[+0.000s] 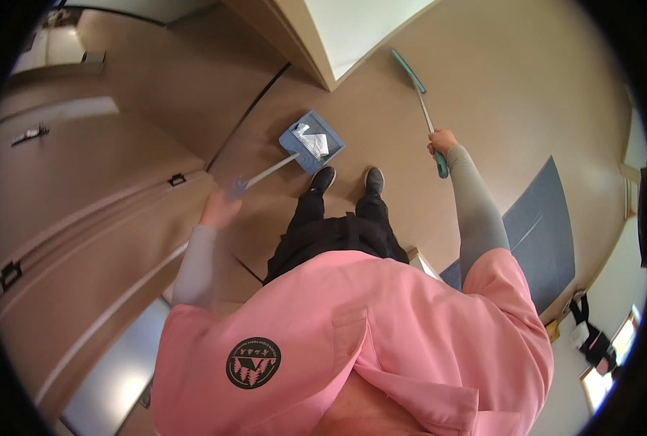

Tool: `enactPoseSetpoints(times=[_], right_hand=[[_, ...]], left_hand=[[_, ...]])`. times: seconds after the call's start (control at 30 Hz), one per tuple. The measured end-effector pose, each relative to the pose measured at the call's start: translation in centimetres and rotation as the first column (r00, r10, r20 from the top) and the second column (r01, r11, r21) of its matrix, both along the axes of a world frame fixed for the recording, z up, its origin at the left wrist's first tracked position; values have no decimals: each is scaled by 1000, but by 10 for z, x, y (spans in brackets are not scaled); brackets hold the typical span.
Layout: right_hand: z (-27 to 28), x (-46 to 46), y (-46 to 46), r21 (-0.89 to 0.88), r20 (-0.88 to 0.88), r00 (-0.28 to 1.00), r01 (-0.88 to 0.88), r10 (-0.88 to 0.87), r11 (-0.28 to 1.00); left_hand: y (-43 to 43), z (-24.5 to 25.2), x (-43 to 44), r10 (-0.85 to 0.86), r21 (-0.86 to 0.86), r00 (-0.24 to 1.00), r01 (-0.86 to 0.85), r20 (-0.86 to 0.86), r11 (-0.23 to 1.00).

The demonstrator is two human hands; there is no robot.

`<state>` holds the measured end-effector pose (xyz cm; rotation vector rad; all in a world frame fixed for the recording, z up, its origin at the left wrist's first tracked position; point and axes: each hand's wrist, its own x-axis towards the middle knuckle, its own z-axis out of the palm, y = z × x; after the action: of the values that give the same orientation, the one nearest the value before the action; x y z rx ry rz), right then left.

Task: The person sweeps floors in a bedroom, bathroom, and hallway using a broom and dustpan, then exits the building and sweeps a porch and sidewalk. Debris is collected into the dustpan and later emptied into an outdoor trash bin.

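Observation:
At the left, my left hand (221,210), somewhat blurred, is closed around the upper end of a long-handled dustpan (323,124). The blue-grey pan rests on the floor just beyond my shoes, with crumpled white paper or tissue (317,144) inside and a row of comb-like teeth by the handle. Over to the right, my right hand (443,143) grips the pale and teal handle of a long-handled broom or floor squeegee (409,71). Its narrow teal head lies at the top, near the corner of a white wall. Bristles or a blade cannot be made out.
A wood-framed wall corner (330,82) juts in beyond the dustpan. A dark strip (250,114) crosses the floor on the left, beside brown panels with black latches (177,179). To the right lies a dark grey mat (544,234); dark items hang on the far right wall.

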<state>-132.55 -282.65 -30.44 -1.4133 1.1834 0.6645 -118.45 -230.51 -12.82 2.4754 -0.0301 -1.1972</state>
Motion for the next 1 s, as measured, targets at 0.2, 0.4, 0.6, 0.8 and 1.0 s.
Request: enactPoseSetpoints(times=[0.2, 0.4, 0.6, 0.8, 1.0], right_hand=[[-42, -33, -12, -146, -34, 791, -609, 611, 780], [-16, 0, -141, 327, 65, 952, -303, 299, 895], [-39, 157, -234, 135, 101, 889, -456, 446, 879], [-25, 323, -307, 366, 110, 924, -381, 367, 849], [-145, 563, -320, 128, 287, 685, -720, 669, 682]], left_hand=[[-92, 15, -43, 317, 60, 947, -320, 57, 946], [-196, 0, -49, 454, 17, 873, -464, 178, 886], [-259, -38, -16, 612, 52, 757, -637, 228, 769], [-339, -12, 51, 706, 122, 653, -752, 272, 648], [-382, -51, 79, 896, 32, 376, -925, 236, 380]])
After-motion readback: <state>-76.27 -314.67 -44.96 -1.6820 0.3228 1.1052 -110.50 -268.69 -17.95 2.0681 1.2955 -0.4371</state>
